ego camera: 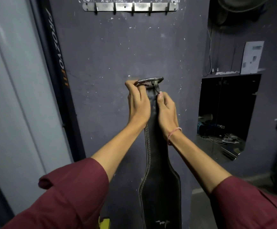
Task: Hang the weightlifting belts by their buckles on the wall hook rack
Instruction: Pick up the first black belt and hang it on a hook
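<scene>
Grip first: our left hand (138, 103) has its fingers curled round the left end of the metal buckle (152, 79). Our right hand (166, 109) pinches the prong (156, 88) between thumb and fingertip, just under the buckle frame. So both hands are closed on hardware, nothing loose. The dark wall (111, 55) fills most of the view, and we're holding the black belt (157, 162) upright in front of its middle, buckle end up and the wide padded part hanging down between our forearms. Can't tell whether the leather actually touches the wall or just hangs close to it. The hook rack (130, 6) is up at the wall's top edge, well above the buckle, with five small hooks along it. We'd call this the lift-and-aim step, with this belt not on a hook yet. Next move probably wants the buckle raised to the rack with the prong kept out of the way, so the open frame can drop over one hook, most likely one near the middle since that's straight above. What we can't see: the belt's bottom end is cut off by the picture edge, our left fingertips are tucked behind the buckle, and the hook tips are too small and blurry to judge their shape. No other belts in view either.
</scene>
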{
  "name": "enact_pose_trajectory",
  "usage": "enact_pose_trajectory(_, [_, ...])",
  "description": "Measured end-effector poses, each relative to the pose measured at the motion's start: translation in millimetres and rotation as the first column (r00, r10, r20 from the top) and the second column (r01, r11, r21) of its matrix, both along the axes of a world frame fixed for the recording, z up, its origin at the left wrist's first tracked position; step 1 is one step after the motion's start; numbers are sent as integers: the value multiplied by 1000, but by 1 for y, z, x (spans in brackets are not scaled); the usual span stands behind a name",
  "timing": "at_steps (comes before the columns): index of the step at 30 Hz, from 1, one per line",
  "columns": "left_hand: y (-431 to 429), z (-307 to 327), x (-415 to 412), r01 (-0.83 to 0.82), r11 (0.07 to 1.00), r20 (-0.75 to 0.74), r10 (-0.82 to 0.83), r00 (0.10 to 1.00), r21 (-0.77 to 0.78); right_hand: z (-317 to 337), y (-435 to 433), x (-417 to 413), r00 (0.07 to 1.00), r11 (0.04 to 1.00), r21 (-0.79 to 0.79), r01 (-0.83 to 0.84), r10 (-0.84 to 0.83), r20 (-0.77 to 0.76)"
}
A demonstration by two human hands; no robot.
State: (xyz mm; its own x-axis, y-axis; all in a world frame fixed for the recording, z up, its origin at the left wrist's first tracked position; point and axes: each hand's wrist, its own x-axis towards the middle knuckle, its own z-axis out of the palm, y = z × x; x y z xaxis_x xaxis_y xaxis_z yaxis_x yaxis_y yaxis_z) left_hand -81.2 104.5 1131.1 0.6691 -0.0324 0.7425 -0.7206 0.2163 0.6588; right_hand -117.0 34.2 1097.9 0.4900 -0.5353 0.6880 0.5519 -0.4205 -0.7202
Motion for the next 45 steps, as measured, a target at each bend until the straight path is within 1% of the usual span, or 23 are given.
enact_pose_trajectory(3, [-3, 1, 9, -63, 998, 2, 62, 998, 11, 9, -1, 5, 999, 997, -71, 41, -40, 8])
enact_pose_trajectory(8, [-15, 12, 22, -178, 983, 18, 177, 984, 48, 23, -10, 21, 995, 991, -111, 79, -72, 64])
enact_pose_trajectory(11, [-28, 21, 38, -209, 975, -3, 210, 978, 71, 30, -24, 38, 993, 993, -92, 73, -63, 99])
enact_pose_trajectory(14, [-46, 32, 55, -200, 979, 35, 198, 979, 35, 46, -45, 57, 991, 995, -78, 54, -43, 128])
enact_pose_trajectory(21, [-112, 72, 109, -209, 978, 104, 210, 972, -24, 94, -114, 118, 972, 996, -26, 89, -81, 221])
enact_pose_trajectory(27, [-167, 121, 166, -279, 958, 193, 286, 939, -63, 144, -175, 177, 954, 993, -72, 96, -72, 291])
enact_pose_trajectory(32, [-208, 179, 200, -360, 931, 245, 365, 898, -65, 206, -219, 215, 941, 990, -83, 113, -79, 329])
enact_pose_trajectory(35, [-230, 216, 216, -419, 905, 266, 421, 867, -68, 244, -241, 230, 929, 986, -78, 150, -113, 352])
enact_pose_trajectory(40, [-259, 266, 241, -467, 880, 307, 468, 829, -81, 293, -268, 252, 906, 973, -57, 225, -187, 380])
enact_pose_trajectory(43, [-272, 291, 245, -481, 876, 317, 470, 824, -48, 318, -282, 260, 907, 968, -28, 249, -223, 358])
enact_pose_trajectory(45, [-278, 305, 245, -489, 873, 279, 468, 838, 3, 331, -291, 264, 915, 966, -22, 258, -237, 325])
